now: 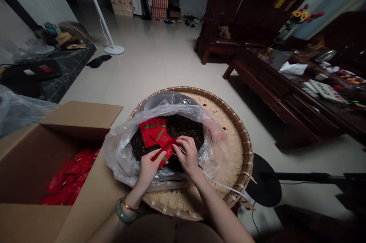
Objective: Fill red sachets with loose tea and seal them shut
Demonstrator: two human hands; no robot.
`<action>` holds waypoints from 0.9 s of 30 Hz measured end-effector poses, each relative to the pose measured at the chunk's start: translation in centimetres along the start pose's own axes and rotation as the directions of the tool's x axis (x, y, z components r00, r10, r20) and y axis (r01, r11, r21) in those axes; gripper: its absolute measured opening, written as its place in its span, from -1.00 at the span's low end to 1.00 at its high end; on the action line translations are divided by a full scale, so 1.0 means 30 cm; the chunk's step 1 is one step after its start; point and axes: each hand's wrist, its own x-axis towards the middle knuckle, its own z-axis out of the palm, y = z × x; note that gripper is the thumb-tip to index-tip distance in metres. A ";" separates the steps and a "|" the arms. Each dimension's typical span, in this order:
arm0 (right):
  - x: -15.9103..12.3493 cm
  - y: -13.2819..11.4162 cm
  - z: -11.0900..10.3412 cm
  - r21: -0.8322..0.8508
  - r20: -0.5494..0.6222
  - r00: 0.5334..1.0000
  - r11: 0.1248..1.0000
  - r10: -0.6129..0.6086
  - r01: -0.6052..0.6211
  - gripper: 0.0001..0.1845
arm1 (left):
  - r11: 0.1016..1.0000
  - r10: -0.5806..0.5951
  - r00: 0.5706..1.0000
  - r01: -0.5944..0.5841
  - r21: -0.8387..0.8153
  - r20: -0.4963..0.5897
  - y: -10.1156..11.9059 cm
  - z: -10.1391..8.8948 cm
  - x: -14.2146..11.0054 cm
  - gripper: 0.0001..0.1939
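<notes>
Between my two hands is a small red packet with green marks (pixel 162 159). My left hand (pixel 150 166) pinches its lower left side. The fingers of my right hand (pixel 187 155) close on its upper right edge, and a dark, shiny object partly shows under them. Just beyond, several flat red packets (pixel 153 130) lie fanned out on dark dried tea leaves (pixel 183 126). The leaves fill an open clear plastic bag (pixel 120 147), which rests on a round woven bamboo tray (pixel 237 136).
At left stands an open cardboard box (pixel 85 115) with many red packets (pixel 71 176) inside. A white cord (pixel 220 184) crosses the tray's near right side. Right of it is a black round base (pixel 263 185); dark wooden furniture (pixel 268 86) stands beyond.
</notes>
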 end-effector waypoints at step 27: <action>-0.040 0.029 -0.085 0.509 0.588 0.760 0.602 0.279 -0.615 -0.52 | 0.952 -0.141 0.962 0.197 -0.234 0.235 0.026 0.014 -0.018 -0.47</action>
